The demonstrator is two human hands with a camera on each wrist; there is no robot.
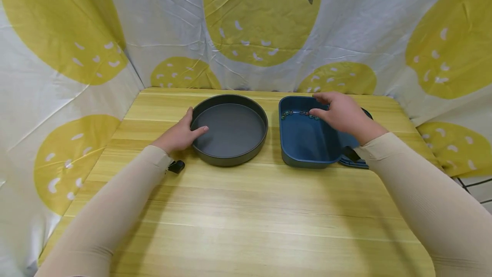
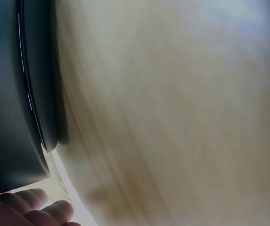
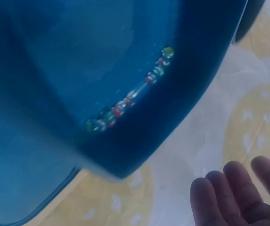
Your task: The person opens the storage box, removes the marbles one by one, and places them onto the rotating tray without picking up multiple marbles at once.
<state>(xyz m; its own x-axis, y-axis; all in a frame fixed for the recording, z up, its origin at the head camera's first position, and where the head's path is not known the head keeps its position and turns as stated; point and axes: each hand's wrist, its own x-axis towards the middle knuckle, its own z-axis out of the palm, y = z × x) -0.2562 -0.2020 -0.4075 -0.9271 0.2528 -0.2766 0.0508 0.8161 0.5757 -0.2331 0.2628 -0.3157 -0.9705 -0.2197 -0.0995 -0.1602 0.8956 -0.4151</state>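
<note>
A round dark grey cake pan (image 1: 230, 129) stands left of centre on the table. Beside its left rim is my left hand (image 1: 180, 134), the thumb reaching over the rim and the fingers outside. In the left wrist view those fingers (image 2: 54, 212) look loose next to the pan's wall; whether they touch it I cannot tell. To the right stands a deep blue rectangular container (image 1: 307, 140), with several small coloured glass marbles (image 3: 120, 107) lined up along its far inner wall. Over its right far corner hovers my right hand (image 1: 344, 112), fingers extended and holding nothing.
A blue lid-like flat piece (image 1: 355, 161) lies partly under the right forearm, against the container's right side. White cloth with yellow fruit print (image 1: 261, 12) hangs behind the wooden table (image 1: 261, 208) and at both sides.
</note>
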